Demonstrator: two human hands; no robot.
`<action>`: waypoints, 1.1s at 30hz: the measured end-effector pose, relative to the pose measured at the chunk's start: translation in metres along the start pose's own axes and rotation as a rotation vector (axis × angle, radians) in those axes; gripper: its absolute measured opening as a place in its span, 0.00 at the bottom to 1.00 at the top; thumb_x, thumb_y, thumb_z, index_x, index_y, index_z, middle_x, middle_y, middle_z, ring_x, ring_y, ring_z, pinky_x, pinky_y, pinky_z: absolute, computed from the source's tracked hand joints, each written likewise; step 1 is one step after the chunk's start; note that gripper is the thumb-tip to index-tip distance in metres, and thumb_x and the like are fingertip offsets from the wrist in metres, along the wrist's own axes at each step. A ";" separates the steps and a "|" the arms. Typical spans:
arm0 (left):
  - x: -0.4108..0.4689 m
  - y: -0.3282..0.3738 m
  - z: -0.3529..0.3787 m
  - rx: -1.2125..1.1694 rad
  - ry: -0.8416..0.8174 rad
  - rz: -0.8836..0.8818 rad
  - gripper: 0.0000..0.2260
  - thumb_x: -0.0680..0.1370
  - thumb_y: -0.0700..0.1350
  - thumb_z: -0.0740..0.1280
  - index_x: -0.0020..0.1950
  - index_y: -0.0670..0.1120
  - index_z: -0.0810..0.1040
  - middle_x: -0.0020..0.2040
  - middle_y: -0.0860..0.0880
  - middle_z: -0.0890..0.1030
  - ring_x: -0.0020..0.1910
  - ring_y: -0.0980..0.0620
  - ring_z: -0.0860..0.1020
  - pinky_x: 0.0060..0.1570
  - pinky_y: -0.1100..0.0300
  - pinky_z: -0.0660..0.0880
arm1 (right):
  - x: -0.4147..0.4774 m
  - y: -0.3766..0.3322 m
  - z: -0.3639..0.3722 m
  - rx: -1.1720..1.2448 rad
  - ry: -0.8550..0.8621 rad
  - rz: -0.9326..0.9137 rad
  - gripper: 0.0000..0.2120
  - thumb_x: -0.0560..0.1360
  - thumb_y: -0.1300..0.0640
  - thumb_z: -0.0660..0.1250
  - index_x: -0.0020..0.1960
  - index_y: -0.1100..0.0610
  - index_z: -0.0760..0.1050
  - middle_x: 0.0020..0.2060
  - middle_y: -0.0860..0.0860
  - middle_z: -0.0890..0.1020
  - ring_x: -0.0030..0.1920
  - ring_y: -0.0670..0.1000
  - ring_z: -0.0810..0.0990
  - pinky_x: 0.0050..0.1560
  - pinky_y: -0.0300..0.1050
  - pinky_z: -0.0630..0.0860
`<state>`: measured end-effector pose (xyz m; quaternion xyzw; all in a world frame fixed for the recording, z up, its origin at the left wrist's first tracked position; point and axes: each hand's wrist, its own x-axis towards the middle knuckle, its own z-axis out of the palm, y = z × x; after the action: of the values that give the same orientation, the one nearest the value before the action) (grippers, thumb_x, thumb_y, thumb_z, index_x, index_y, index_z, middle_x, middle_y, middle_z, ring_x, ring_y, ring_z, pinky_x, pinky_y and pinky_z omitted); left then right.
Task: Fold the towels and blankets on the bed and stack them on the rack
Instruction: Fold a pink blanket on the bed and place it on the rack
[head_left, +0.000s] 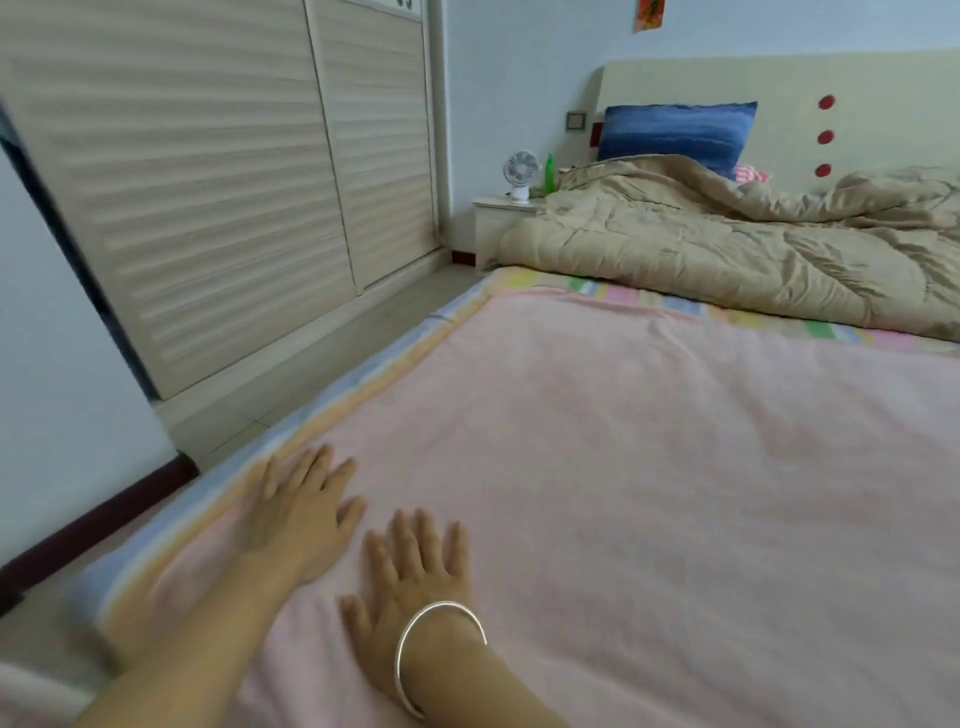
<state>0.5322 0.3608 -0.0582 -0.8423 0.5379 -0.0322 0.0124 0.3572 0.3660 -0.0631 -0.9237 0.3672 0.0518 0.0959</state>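
Observation:
A large pale pink blanket (649, 457) lies spread flat over the near part of the bed. My left hand (304, 512) rests palm down on it near its left edge, fingers apart. Just to the right, my right hand (413, 577) also lies flat on the pink blanket, fingers spread, with a silver bangle on the wrist. Neither hand holds anything. A crumpled beige quilt (727, 244) lies across the far part of the bed. The rack is not in view.
A striped pastel sheet (644, 299) shows between the blanket and the quilt. A blue pillow (675, 130) leans on the headboard (857, 93). A nightstand (498, 218) with a small white fan (520, 174) stands at the far left. Sliding wardrobe doors (218, 182) line the left wall beyond a strip of floor.

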 end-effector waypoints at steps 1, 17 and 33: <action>0.002 -0.007 -0.002 -0.004 0.008 -0.005 0.26 0.82 0.60 0.47 0.80 0.55 0.52 0.81 0.51 0.49 0.79 0.52 0.46 0.76 0.46 0.41 | 0.008 -0.013 0.003 -0.021 0.008 -0.005 0.32 0.80 0.40 0.41 0.78 0.54 0.37 0.77 0.57 0.36 0.75 0.59 0.31 0.68 0.68 0.29; -0.012 -0.047 -0.044 0.091 -0.249 -0.455 0.10 0.78 0.53 0.62 0.56 0.53 0.77 0.45 0.53 0.75 0.38 0.54 0.71 0.33 0.59 0.66 | 0.002 -0.012 0.002 0.391 0.132 0.010 0.49 0.61 0.37 0.33 0.79 0.56 0.40 0.78 0.48 0.50 0.78 0.48 0.43 0.72 0.42 0.32; -0.075 0.114 -0.101 -0.198 -0.250 -0.023 0.15 0.74 0.40 0.62 0.60 0.40 0.75 0.57 0.41 0.79 0.58 0.43 0.79 0.54 0.52 0.76 | -0.118 0.091 -0.058 1.600 0.060 0.542 0.14 0.81 0.50 0.61 0.58 0.60 0.74 0.52 0.58 0.81 0.42 0.55 0.82 0.41 0.46 0.76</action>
<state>0.3913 0.3821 0.0331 -0.8430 0.5229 0.1258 -0.0043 0.2101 0.3678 0.0001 -0.4584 0.5044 -0.2271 0.6956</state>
